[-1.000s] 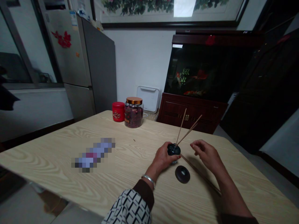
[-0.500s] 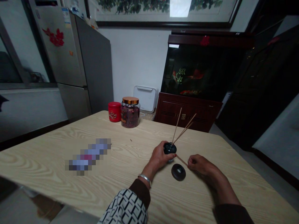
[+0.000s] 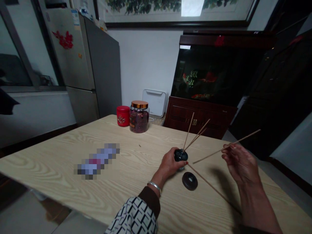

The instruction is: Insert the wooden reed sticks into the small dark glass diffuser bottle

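Observation:
My left hand [image 3: 168, 163] is wrapped round a small dark holder [image 3: 180, 155] on the wooden table [image 3: 73, 152]; several thin incense sticks [image 3: 192, 135] stand up out of it, fanned toward the right. My right hand [image 3: 240, 164] is raised above the table to the right and pinches one more incense stick [image 3: 225, 148], whose tip points back toward the holder. Another stick [image 3: 209, 185] lies flat on the table beneath that hand. A dark round ring-shaped piece [image 3: 189, 181] rests just in front of the holder.
A glass jar with a copper lid [image 3: 139, 116] and a red tin [image 3: 123, 116] stand at the table's far edge. A blurred-out object [image 3: 97, 161] lies on the left part. Behind are a grey fridge [image 3: 83, 65], a fish tank [image 3: 209, 74] on a dark cabinet, and a white box [image 3: 155, 103].
My right hand went down to the table by the ring, took hold of a stick, and has lifted it up and to the right. My left hand stayed on the holder.

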`<state>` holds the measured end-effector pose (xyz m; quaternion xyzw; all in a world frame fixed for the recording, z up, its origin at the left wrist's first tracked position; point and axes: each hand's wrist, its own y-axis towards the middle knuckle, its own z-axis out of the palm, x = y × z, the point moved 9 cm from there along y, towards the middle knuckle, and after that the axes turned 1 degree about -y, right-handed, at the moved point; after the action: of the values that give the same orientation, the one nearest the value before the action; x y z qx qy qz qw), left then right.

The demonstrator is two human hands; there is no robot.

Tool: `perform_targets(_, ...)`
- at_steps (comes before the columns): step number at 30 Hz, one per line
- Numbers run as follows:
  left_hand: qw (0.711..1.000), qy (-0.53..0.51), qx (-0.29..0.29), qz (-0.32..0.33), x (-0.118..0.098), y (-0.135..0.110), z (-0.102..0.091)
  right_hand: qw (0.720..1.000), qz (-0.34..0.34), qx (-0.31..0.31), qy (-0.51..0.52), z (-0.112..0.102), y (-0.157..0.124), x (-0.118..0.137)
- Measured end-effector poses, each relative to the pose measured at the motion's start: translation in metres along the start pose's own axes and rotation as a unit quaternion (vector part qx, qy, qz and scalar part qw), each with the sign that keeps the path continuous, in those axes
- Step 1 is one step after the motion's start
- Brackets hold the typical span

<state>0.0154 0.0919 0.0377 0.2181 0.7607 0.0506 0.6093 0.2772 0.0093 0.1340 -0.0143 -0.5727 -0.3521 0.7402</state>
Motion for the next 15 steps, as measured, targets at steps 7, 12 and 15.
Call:
perform_targets(7,1.0,-0.01,-0.001,0.005,-0.001,0.001,0.0,0.996,-0.084,-0.035,0.008,0.044,-0.023,0.001)
perform_targets(12,1.0,0.0,-0.005,-0.001,0.0,0.001,-0.001,0.99,-0.118,-0.069,-0.031,0.039,-0.026,-0.002)
perform_targets(15,1.0,-0.003,-0.007,0.0,0.001,0.001,-0.001,0.985,-0.143,-0.073,-0.063,0.039,-0.027,0.004)
